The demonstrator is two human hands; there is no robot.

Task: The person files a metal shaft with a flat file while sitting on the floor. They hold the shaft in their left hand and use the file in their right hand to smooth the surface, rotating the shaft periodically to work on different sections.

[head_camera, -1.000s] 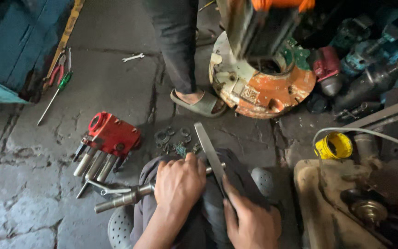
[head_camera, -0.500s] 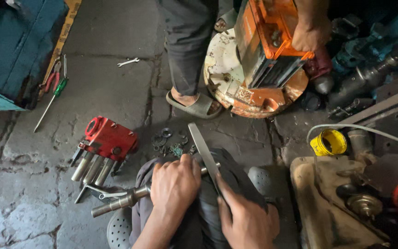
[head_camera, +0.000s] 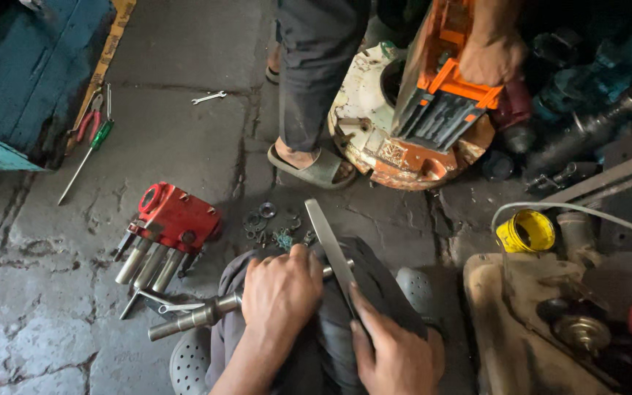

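Filing is the step in hand, as we judge it. Our left hand (head_camera: 281, 292) is clenched around a steel shaft (head_camera: 195, 318) laid across our lap; our right hand (head_camera: 396, 355) grips the near end of a flat file (head_camera: 330, 249), forefinger stretched along the blade.

Shaft: long axis runs low-left to upper-right, its free end pointing left toward the floor, the other end poking out past the knuckles and meeting the file. File: long axis nearly crosswise to the shaft, tip pointing up and away, toward the scattered washers (head_camera: 268, 219).

Next move, by our reckoning, calls for a firm hold so the shaft cannot roll, and a level stroke along the blade.

Nearby: red valve block (head_camera: 177, 219) with metal plungers, just left of our knee. Yellow tin (head_camera: 524, 232) at right. A second person stands ahead, sandalled foot (head_camera: 312, 164) planted, a hand (head_camera: 491, 58) on an orange machine (head_camera: 440, 95).
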